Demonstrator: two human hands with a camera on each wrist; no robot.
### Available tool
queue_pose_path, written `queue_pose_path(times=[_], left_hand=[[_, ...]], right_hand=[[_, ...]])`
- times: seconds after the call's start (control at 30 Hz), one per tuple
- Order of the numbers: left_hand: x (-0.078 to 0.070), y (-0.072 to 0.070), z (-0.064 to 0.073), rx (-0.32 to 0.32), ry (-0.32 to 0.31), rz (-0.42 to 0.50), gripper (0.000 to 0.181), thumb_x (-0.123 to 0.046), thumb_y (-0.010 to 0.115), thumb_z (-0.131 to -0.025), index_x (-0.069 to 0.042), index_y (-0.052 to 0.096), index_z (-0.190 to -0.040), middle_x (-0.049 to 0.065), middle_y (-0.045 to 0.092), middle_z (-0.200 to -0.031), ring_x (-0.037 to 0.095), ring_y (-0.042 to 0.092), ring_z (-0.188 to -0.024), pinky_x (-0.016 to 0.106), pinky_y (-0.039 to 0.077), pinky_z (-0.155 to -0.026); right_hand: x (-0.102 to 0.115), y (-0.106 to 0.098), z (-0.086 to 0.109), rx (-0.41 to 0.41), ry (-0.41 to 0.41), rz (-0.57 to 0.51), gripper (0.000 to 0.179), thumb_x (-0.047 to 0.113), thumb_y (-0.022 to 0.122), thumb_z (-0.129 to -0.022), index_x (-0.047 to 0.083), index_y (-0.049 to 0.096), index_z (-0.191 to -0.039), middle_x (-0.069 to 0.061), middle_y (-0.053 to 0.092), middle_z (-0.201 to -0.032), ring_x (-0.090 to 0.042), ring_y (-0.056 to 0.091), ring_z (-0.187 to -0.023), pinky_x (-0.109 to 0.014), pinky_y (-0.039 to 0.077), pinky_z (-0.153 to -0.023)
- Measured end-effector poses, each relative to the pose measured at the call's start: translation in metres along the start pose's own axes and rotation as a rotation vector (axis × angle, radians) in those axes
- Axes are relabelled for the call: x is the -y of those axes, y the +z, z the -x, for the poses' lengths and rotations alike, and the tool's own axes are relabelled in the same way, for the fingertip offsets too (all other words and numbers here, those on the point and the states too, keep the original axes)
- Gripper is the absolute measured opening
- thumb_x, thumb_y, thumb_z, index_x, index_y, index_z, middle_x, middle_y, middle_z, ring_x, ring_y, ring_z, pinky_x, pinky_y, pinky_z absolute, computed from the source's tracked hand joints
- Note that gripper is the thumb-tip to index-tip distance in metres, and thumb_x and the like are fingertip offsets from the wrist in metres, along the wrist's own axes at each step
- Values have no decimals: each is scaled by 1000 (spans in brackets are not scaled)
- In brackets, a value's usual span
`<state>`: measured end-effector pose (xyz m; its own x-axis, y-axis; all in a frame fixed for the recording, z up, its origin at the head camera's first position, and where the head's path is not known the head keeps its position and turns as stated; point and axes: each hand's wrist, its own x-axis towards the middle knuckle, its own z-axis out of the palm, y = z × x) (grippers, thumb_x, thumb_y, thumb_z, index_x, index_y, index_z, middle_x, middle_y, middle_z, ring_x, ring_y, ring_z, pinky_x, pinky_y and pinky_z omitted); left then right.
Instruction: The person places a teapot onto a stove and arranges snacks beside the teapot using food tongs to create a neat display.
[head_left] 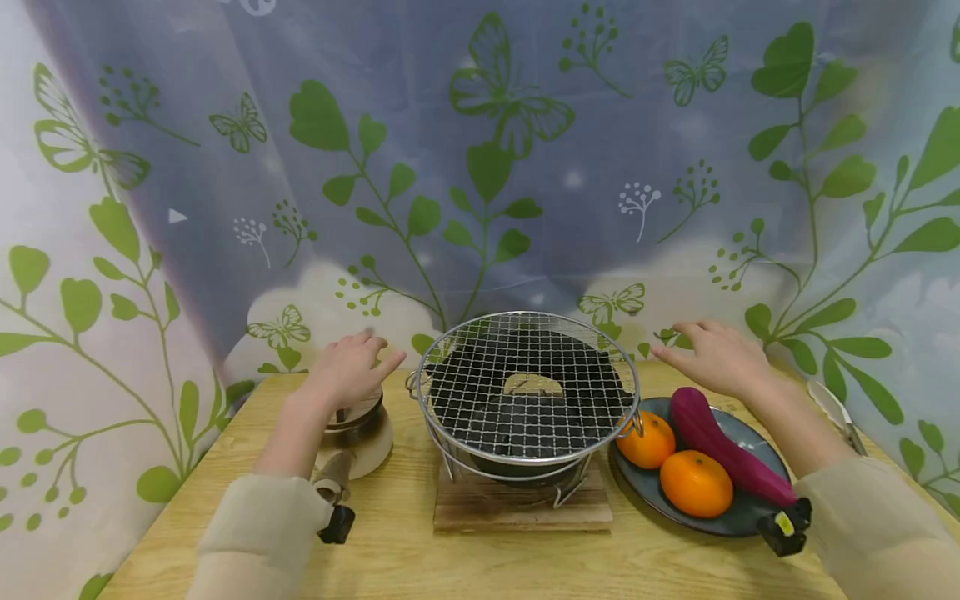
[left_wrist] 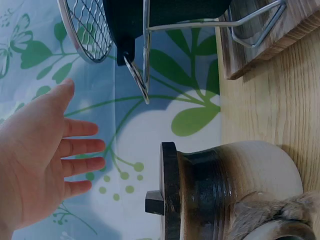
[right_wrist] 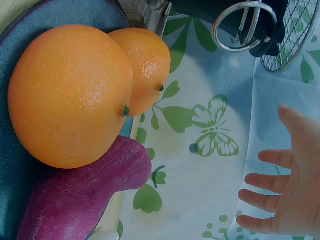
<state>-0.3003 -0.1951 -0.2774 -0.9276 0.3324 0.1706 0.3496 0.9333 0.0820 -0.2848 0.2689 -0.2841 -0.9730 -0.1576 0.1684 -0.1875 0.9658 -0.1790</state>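
Note:
My left hand (head_left: 347, 371) hovers with fingers extended above a lidded clay teapot (head_left: 375, 454) at the left of the table. In the left wrist view, that hand's palm faces the stove side and holds nothing; the teapot's lid (left_wrist: 171, 190) is on. Over the far side of a dark blue plate (head_left: 645, 492), my right hand (head_left: 718, 358) is raised, fingers spread and touching nothing. The plate bears two oranges (head_left: 696, 483) and a long purple sweet potato (head_left: 727, 454). Between the hands, a round wire grill rack (head_left: 525, 450) tops a black stove (head_left: 480, 408).
The stove's wire stand rests on a wooden board (head_left: 517, 510) on the light wooden table (head_left: 397, 558). A patterned cloth (head_left: 420, 50) hangs behind the table. Beyond the right forearm lies a pale-headed utensil (head_left: 828, 404), partly hidden.

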Motion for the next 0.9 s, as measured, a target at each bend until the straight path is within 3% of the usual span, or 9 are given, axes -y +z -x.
queue_pose_path(times=[0.17, 0.37, 0.67, 0.9], left_hand=[[-2, 1, 6, -38, 36, -1, 49, -39, 37, -98, 4, 58, -111, 18, 58, -111, 37, 52, -106, 50, 38, -91], [-6, 2, 17, -66, 63, 4, 34, -33, 45, -96, -2, 61, -93, 9, 59, -90, 29, 57, -86, 44, 45, -77], [-18, 3, 31, -47, 59, 31, 32, -34, 49, -94, -4, 59, -93, 8, 57, -91, 25, 55, -82, 42, 45, -70], [-30, 1, 42, -51, 107, -29, 29, -35, 51, -93, -7, 59, -92, 3, 58, -85, 15, 52, -65, 31, 41, -55]], right_hand=[[5, -1, 7, -32, -16, -45, 77, 59, 34, -92, -6, 41, -134, -34, 37, -132, -52, 33, -120, -67, 31, -87], [8, -2, 21, -42, -40, -75, 72, 53, 37, -94, -7, 43, -132, -34, 40, -130, -51, 36, -117, -65, 33, -86], [15, -2, 41, -89, -69, -83, 65, 51, 41, -93, -3, 50, -128, -30, 46, -125, -47, 41, -113, -63, 35, -86], [21, 4, 62, -235, -182, -25, 45, 36, 60, -88, 1, 60, -116, -22, 57, -112, -41, 54, -98, -56, 43, -76]])
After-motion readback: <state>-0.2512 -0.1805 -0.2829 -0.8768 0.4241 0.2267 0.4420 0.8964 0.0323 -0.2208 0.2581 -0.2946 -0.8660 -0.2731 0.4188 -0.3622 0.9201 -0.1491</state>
